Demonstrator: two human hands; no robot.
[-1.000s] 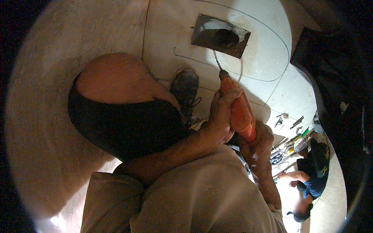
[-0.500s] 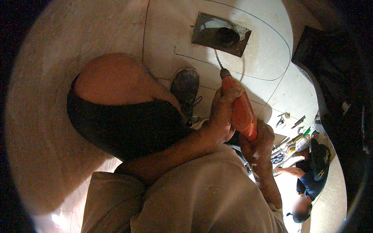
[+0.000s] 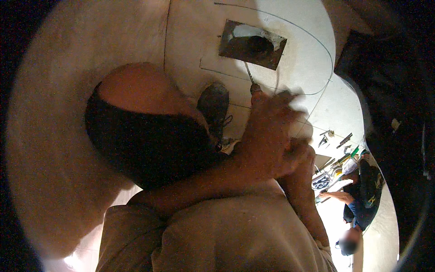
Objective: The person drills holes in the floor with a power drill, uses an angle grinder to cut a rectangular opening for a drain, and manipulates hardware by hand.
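Observation:
A power drill, its chuck (image 3: 255,88) and thin bit (image 3: 248,72) showing, points away from me toward a dark rectangular patch (image 3: 229,49) with a round dark hole in the pale tile. The bit's tip is by the near edge of that patch; whether it touches the tile I cannot tell. My left hand (image 3: 269,122) is smeared by motion and lies over the drill's orange body, hiding it, fingers spread toward the right. Behind it my right hand (image 3: 300,158) is closed round the drill's rear end, partly covered by my left hand.
A curved pencil line (image 3: 312,38) runs round the patch on the tile. My shoe (image 3: 213,102) and bent knee (image 3: 131,88) are at the left. Scattered tools (image 3: 335,172) lie at the right, beside another person (image 3: 362,199). Dark material (image 3: 394,113) fills the right rim.
My left hand has loosened from round the drill and come up over its body with fingers spread. The right hand stays at the drill's rear. The view has shifted slightly.

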